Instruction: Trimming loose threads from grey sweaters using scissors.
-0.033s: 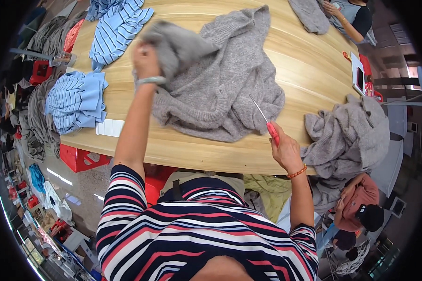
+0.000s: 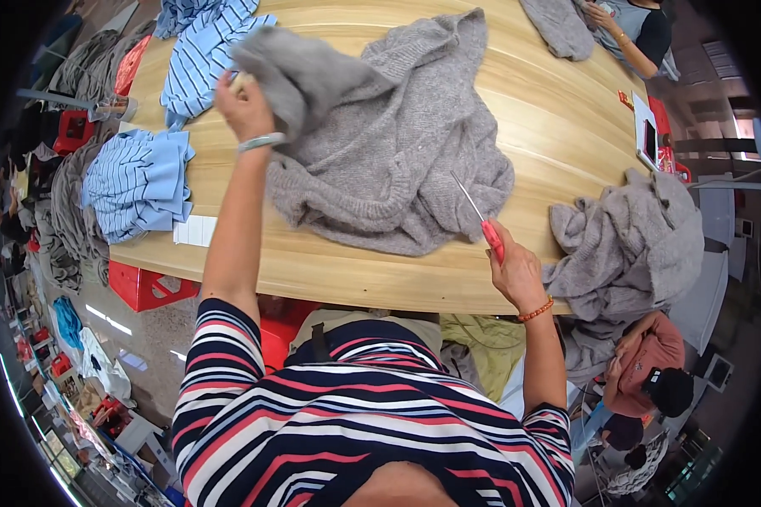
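Note:
A grey knitted sweater [image 2: 414, 135] lies spread and rumpled on the wooden table [image 2: 550, 127] in front of me. My left hand [image 2: 245, 108] is at its far left part, fingers curled closed on the edge of the cloth. That part is lifted and blurred by motion. My right hand [image 2: 516, 272] rests near the table's front edge, closed round the red handle of a thin metal-shafted hand tool [image 2: 493, 239]. The shaft points up and left over the sweater's lower right; its tip is too fine to make out.
Blue striped garments [image 2: 135, 182] lie along the table's left side, beside white paper slips [image 2: 199, 231]. A grey knit heap [image 2: 630, 241] sits at the right edge. A person [image 2: 630, 38] handles grey knitwear at the far right; another person [image 2: 647, 363] is low on the right.
My left hand has shifted a little left, and the lifted grey cloth has swung left with it. My right hand and the red-handled tool have stayed in place.

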Available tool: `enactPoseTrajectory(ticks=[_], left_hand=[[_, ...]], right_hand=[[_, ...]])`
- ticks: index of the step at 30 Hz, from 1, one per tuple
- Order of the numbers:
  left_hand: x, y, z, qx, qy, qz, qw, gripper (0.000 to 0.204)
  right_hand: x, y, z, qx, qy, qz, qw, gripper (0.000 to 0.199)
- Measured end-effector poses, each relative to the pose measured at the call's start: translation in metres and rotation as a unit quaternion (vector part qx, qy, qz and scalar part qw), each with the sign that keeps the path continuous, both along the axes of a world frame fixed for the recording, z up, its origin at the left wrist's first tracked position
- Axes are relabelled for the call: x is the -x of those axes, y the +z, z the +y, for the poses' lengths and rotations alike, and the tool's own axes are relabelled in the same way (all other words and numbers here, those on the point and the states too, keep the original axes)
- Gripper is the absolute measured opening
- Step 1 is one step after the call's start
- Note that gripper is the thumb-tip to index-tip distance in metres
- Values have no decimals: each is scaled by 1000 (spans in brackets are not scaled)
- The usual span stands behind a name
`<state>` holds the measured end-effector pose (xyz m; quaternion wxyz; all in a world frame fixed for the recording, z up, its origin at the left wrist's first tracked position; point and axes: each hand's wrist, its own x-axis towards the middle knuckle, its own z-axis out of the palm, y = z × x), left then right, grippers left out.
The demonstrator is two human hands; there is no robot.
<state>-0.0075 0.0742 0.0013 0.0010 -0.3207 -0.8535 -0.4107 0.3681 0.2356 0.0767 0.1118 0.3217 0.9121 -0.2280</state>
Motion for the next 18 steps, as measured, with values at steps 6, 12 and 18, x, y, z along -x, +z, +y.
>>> enactPoseTrajectory(ticks=[6,12,18], left_hand=[[-43,-1,-37,84,-316,53,943,46],[-117,-46,26,8,-210,-399,893,68],[-121,-87,79,-99,-71,-419,900,24]], right_hand=[[2,-7,-3,4,8,1,1000,49],[18,-4,-9,30,44,6,999,51],[39,10,-19,42,64,-47,996,52]])
